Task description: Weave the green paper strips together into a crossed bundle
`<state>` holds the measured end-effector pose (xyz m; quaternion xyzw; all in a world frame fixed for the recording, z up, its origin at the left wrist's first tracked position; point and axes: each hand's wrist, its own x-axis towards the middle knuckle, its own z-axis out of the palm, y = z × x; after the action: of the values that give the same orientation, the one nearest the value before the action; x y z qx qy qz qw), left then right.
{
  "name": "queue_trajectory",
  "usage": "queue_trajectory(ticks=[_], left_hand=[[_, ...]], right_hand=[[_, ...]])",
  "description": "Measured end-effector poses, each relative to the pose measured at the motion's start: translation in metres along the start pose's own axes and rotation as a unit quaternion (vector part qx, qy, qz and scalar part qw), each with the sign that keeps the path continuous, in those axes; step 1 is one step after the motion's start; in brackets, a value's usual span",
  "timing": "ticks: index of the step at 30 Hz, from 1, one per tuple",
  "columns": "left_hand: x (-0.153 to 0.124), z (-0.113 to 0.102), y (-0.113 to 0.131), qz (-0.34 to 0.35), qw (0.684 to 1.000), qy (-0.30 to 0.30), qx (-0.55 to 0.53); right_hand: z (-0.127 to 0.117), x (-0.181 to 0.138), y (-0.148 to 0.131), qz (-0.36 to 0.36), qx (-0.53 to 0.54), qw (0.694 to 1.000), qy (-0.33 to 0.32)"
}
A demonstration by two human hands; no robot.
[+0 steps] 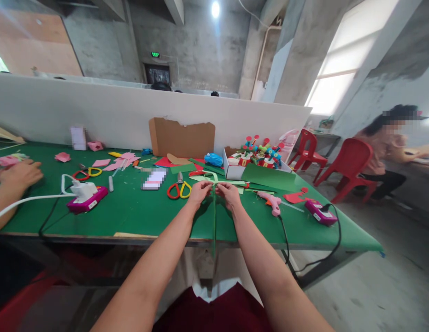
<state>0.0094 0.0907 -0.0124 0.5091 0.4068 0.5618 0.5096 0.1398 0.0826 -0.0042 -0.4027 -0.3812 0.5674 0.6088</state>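
Though cluttered, green table (138, 214), concrete walls (196, 50)

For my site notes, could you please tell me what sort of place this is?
Most likely a handicraft workshop in a bare concrete hall. The green-covered table holds scissors, a pink glue gun and paper cut-outs, plus a white box of colourful figures.

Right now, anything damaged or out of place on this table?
The brown cardboard sheet against the white partition has a ragged, torn top edge. Pink paper scraps lie scattered on the green table. The left hand and right hand pinch a green strip; nothing odd there.
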Motion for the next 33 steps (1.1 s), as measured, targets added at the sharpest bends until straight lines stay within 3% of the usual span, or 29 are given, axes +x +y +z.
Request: queue_trajectory(ticks=[6,14,19,33], left_hand=[[0.000,0.002,-0.005,0.005,0.999,-0.033,0.014],[0.000,0.001,0.000,0.022,0.998,0.053,0.040],[-0.004,0.002,0.005,0.019,0.996,0.076,0.051],[-0.007,0.001,0.009,-0.009,0.996,0.061,0.071]], right_hand=[[0.000,-0.001,-0.003,0.056,0.059,0.997,0.018],[0.002,-0.003,0.004,0.068,0.028,0.997,-0.028],[0.002,-0.001,0.007,0.073,0.035,0.995,-0.061],[-0.001,0.002,0.011,0.075,0.027,0.996,-0.042]])
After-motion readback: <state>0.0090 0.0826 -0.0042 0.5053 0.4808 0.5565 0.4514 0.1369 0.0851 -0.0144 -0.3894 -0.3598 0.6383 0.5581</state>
